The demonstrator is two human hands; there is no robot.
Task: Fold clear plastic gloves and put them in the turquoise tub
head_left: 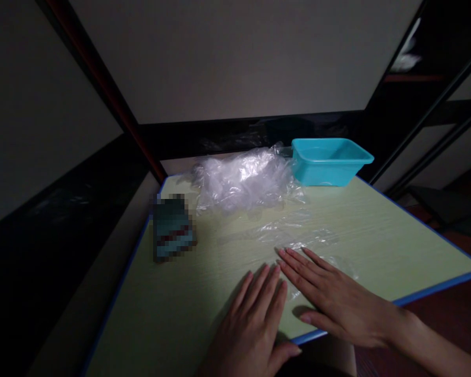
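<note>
A clear plastic bag [286, 230] lies spread flat on the table, creased and hard to make out against the pale top. My right hand [337, 298] rests palm down over its near right part, fingers stretched out. Beside it, close to the table's front edge, my left hand [255, 324] is also palm down with its fingers extended. The fingertips of both hands nearly meet. Neither hand grips anything. Farther back sits a crumpled heap of clear plastic bags [247, 180].
A turquoise plastic basin [325, 170] stands at the back right, against the heap. To the left lies a blurred-out rectangular object [173, 228]. The yellowish table [408, 235] has a blue edge, with mirrored panels [243, 63] behind it and a dark wall at left.
</note>
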